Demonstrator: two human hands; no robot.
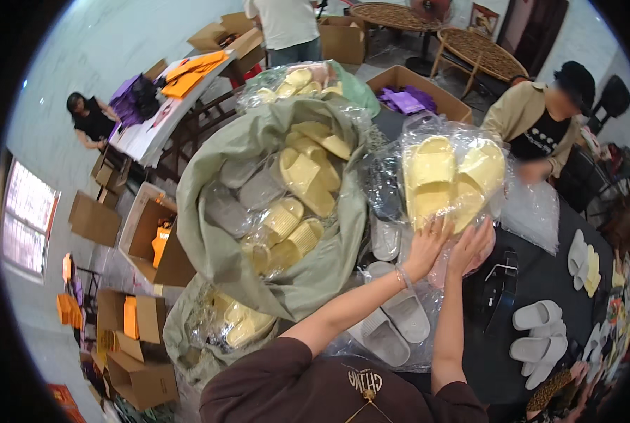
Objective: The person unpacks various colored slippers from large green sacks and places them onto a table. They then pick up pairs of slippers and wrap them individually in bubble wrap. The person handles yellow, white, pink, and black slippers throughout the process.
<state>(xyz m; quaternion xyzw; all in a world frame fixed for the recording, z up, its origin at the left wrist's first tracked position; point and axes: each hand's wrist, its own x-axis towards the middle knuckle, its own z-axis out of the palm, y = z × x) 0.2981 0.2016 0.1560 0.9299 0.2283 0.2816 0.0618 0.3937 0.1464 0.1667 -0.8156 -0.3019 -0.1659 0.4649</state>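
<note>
A pair of yellow slippers (435,168) lies in a clear plastic bag on top of a pile at the far side of the black table. My left hand (430,247) rests on the near edge of this bag with its fingers stretched out. Beside it my right hand (473,247) touches the bag's lower right side, its fingers also extended. Something pink in plastic (442,268) shows beneath my hands. Bagged grey slippers (405,310) lie between my forearms. A large green sack (206,261) of bagged yellow and grey slippers stands to the left.
A smaller sack (188,317) with yellow slippers sits below it. Loose grey slippers (541,338) and a black strapped object (500,292) lie on the table (470,352) at right. Across it stands a co-worker (534,123) near a flat clear bag (537,218). Cardboard boxes (142,381) line the left.
</note>
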